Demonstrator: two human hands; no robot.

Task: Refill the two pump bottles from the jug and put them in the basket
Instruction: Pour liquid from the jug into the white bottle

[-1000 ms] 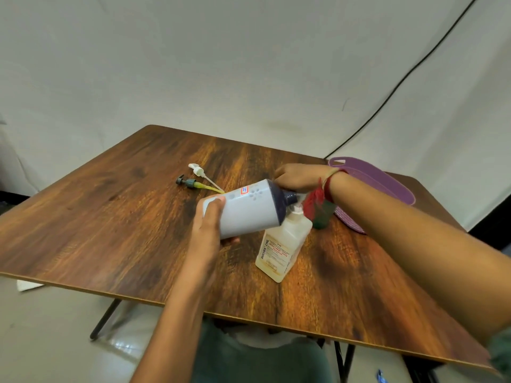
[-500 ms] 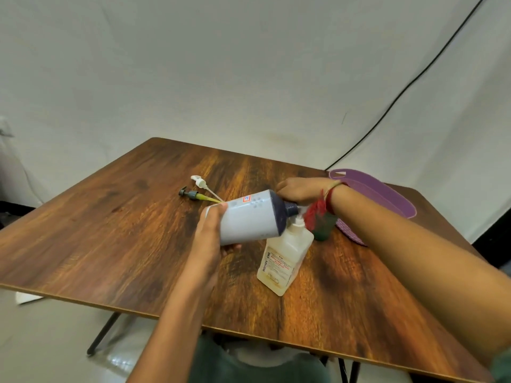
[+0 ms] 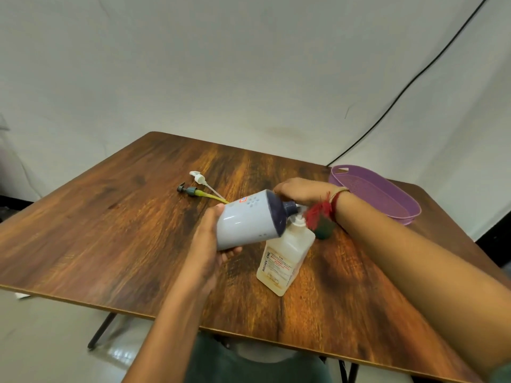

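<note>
My left hand (image 3: 206, 244) is curled round the base of the jug (image 3: 249, 222), holding it tipped on its side. Its dark neck sits right at the open mouth of the clear bottle (image 3: 284, 258), which stands on the bench (image 3: 110, 230). I cannot make out whether any liquid runs.

My right hand (image 3: 301, 190) lies just beyond the neck, fingers bent down, and the jug hides what they touch. A red tassel (image 3: 318, 214) at that wrist covers most of a dark green thing (image 3: 323, 233).

Farther back lie a white pump head (image 3: 197, 176) and a dark pump head (image 3: 190, 190). The purple basket (image 3: 370, 192) sits at the far right.
</note>
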